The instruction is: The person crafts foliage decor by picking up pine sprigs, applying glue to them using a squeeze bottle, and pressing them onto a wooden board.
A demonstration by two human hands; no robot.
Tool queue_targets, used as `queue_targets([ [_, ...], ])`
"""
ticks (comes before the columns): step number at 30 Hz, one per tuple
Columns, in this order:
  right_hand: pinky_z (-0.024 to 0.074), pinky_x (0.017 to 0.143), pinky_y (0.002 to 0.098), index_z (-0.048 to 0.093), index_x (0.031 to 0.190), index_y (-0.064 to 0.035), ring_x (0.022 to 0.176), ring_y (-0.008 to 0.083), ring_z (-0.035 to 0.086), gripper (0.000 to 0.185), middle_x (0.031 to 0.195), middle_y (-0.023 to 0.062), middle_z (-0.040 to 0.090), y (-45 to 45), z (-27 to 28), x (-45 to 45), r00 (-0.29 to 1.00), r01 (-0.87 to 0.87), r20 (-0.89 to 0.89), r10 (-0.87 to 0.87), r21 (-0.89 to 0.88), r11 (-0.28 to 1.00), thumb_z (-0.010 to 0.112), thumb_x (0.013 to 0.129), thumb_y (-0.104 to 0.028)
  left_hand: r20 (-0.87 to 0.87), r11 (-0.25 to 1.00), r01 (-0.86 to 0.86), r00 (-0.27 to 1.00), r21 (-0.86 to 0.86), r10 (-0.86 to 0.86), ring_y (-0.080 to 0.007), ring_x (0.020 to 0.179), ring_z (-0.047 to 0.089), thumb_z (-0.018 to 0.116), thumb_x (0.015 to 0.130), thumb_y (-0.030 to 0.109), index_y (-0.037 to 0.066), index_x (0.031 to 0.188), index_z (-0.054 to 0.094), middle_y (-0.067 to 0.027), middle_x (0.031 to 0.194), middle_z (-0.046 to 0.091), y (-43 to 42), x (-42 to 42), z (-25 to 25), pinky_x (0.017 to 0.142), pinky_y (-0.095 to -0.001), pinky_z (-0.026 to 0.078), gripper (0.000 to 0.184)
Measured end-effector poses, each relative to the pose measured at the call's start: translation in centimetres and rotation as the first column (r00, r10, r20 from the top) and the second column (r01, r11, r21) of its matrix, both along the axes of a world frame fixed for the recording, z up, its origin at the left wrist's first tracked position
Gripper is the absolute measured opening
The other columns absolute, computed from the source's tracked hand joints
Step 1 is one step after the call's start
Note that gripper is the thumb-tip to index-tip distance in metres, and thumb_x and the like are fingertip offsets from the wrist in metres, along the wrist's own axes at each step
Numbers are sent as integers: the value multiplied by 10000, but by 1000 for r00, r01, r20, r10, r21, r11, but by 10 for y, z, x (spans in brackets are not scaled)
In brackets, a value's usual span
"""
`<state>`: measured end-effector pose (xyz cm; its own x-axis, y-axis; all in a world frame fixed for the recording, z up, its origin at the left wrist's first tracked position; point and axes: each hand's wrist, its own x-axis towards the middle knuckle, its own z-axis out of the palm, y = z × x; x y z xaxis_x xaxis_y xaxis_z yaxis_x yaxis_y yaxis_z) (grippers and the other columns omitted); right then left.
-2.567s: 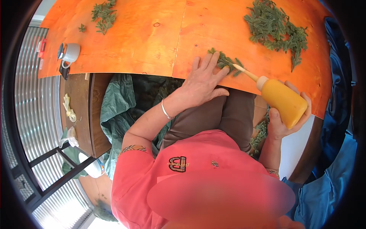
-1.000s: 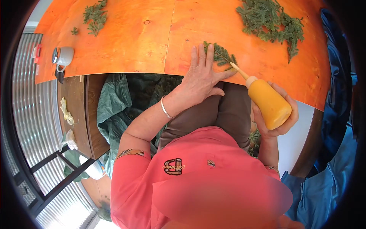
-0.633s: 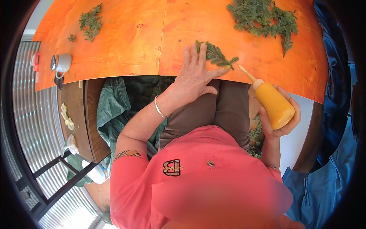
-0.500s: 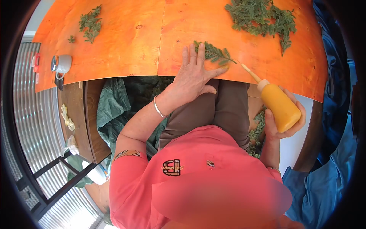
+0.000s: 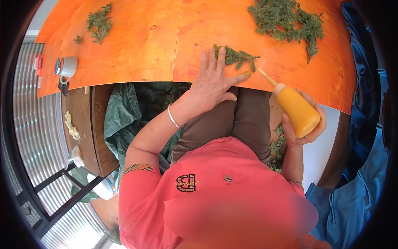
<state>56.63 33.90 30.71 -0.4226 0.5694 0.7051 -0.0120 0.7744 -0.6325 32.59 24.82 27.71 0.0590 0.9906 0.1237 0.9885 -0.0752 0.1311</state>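
A small green sprig (image 5: 237, 57) lies on the orange board (image 5: 137, 54) near its front edge. My left hand (image 5: 210, 81) rests palm down at the sprig's left end, fingers spread, two fingertips over its leaves; there is a yellowish mark on one fingertip. In my right hand (image 5: 304, 118) is a yellow squeeze bottle (image 5: 297, 110), tilted with its long pale nozzle (image 5: 266, 77) pointing up and left. The nozzle tip is close to the lower right twig of the sprig; whether they touch I cannot tell.
A pile of green sprigs (image 5: 286, 20) lies at the back right, a smaller cluster (image 5: 99, 23) at the back left. A grey mug (image 5: 69, 66) stands near the board's left edge. Below are a wooden cabinet (image 5: 83, 124) and green sheeting (image 5: 122, 108). Blue cloth (image 5: 348, 207) hangs at right.
The sprig has turned under my left fingers, its stem end now pointing right. My right hand has moved the bottle away from the sprig, then back left towards it. The whole view has shifted slightly.
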Motion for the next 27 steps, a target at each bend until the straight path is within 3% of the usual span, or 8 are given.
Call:
queue_targets([
  [5, 517, 851, 477, 285, 1284, 14, 994, 385, 615, 793, 1113, 310, 555, 4, 7, 19, 982, 127, -122, -146, -148, 981, 798, 746, -261, -19, 999, 13, 1000, -46, -14, -546, 1310, 217, 648, 755, 543, 374, 1407, 375, -345, 1433, 224, -3, -2, 1, 1063, -645, 137, 726],
  [8, 509, 850, 473, 283, 1294, 14, 970, 391, 617, 810, 1092, 318, 562, 17, 14, 29, 955, 233, -152, -256, -152, 960, 765, 767, -368, 86, 1000, 3, 996, 7, -4, -530, 1319, 221, 584, 802, 572, 241, 1462, 286, -347, 1434, 223, -6, -3, 2, 1074, -637, 83, 797],
  [11, 509, 845, 469, 278, 1307, 13, 943, 387, 621, 835, 1095, 309, 564, 30, 14, 35, 942, 268, -160, -295, -169, 948, 732, 778, -447, 179, 999, -30, 984, 31, 24, -494, 1315, 262, 504, 873, 547, 103, 1477, 204, -304, 1391, 339, -2, -7, 11, 1078, -624, 37, 807],
  [14, 513, 840, 469, 277, 1308, 19, 937, 386, 623, 845, 1099, 299, 566, 37, 12, 34, 942, 263, -160, -294, -192, 946, 721, 780, -468, 330, 983, -97, 943, 153, 42, -456, 1312, 300, 526, 905, 435, 47, 1454, 245, -251, 1297, 463, 9, -7, 3, 1079, -604, 50, 729],
  [17, 518, 833, 470, 272, 1309, 27, 923, 383, 627, 867, 1099, 294, 567, 43, 11, 29, 944, 255, -159, -289, -204, 945, 713, 776, -497, 205, 975, -172, 968, 143, 141, -420, 1262, 379, 607, 876, 309, 61, 1397, 384, -190, 1213, 535, 18, -10, 6, 1062, -571, 118, 618],
  [20, 523, 824, 470, 266, 1310, 34, 917, 385, 631, 905, 1097, 296, 567, 47, 8, 33, 939, 274, -151, -310, -217, 937, 712, 762, -532, 233, 925, -232, 958, 301, 165, -370, 1169, 453, 675, 811, 169, 61, 1305, 506, -164, 1190, 548, 24, -10, 6, 1017, -509, 234, 533],
  [23, 526, 820, 474, 263, 1309, 40, 912, 386, 633, 937, 1099, 293, 568, 49, 6, 34, 934, 289, -142, -328, -241, 927, 716, 746, -556, 328, 910, -238, 937, 340, 122, -338, 1062, 494, 686, 765, 74, 60, 1240, 558, -136, 1133, 568, 34, -7, 11, 943, -440, 343, 492],
  [27, 527, 824, 478, 262, 1315, 33, 910, 379, 635, 953, 1094, 287, 573, 49, 2, 31, 936, 281, -131, -326, -278, 919, 729, 732, -558, 298, 944, -60, 953, 326, -43, -336, 998, 520, 656, 717, 2, 41, 1141, 613, -139, 1094, 561, 35, -17, -3, 848, -396, 437, 428],
])
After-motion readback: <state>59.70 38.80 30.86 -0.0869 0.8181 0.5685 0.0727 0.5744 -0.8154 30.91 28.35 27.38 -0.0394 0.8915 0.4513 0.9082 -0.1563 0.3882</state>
